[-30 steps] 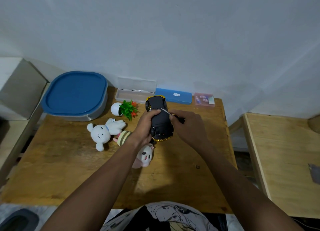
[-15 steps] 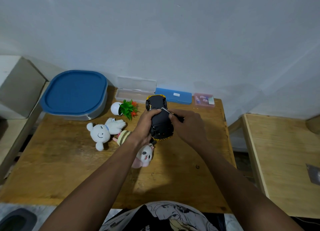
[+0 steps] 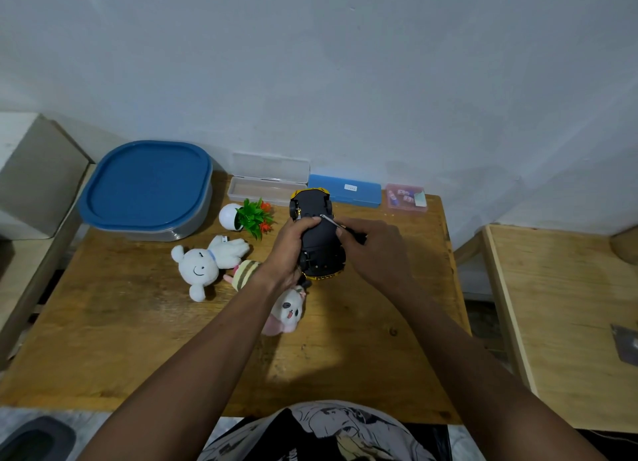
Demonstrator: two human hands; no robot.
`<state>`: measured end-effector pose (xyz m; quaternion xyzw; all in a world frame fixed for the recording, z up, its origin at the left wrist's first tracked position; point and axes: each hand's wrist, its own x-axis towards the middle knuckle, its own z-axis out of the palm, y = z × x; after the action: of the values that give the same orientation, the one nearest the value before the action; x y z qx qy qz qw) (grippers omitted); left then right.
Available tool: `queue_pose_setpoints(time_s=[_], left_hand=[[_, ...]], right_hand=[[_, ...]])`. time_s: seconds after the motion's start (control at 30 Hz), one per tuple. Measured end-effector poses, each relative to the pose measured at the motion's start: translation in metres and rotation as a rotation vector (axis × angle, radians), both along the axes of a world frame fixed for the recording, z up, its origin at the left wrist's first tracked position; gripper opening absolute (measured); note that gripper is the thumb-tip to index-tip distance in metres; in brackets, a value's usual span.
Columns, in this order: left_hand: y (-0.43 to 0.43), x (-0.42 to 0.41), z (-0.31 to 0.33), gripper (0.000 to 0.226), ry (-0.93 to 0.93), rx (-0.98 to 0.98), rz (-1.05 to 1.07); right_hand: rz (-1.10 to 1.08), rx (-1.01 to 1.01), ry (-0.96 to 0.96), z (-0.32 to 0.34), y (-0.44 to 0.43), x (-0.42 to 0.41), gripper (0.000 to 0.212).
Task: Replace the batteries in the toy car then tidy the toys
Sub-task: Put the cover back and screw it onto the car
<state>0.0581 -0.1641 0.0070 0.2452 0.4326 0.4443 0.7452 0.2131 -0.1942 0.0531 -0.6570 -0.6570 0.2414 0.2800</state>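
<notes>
A yellow and black toy car (image 3: 317, 234) lies upside down above the wooden table (image 3: 138, 339), its black underside facing me. My left hand (image 3: 291, 250) grips the car's left side. My right hand (image 3: 376, 250) holds a small screwdriver (image 3: 333, 221) whose metal tip touches the car's underside near the middle. A white plush bunny (image 3: 207, 260) lies to the left. A pink and white plush (image 3: 286, 314) with a striped hat lies under my left wrist, partly hidden.
A grey tub with a blue lid (image 3: 145, 189) stands at the back left. Along the wall are an open clear case (image 3: 267, 184), a blue case (image 3: 345, 191) and a pink box (image 3: 405, 200). A small fake plant in a white pot (image 3: 250, 215) lies tipped.
</notes>
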Motion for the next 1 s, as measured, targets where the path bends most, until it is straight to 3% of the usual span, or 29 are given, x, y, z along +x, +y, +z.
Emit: queue_pose_setpoints(time_s=[0.13,0.3,0.53,1.0], left_hand=[[0.0,0.0,0.001,0.055,0.032,0.001,0.018],[0.0,-0.001,0.006,0.028,0.134,0.075,0.059],[0.0,-0.001,0.007,0.033,0.267,0.174,0.081],[-0.004,0.0,0.004,0.031,0.325,0.203,0.072]], right_hand=[[0.002,-0.003,-0.017,0.001,0.0,0.001,0.03],[0.027,0.009,-0.104,0.006,-0.001,0.002,0.03],[0.084,0.023,-0.237,0.017,0.002,0.005,0.029],[0.126,-0.068,-0.226,0.026,0.003,0.005,0.028]])
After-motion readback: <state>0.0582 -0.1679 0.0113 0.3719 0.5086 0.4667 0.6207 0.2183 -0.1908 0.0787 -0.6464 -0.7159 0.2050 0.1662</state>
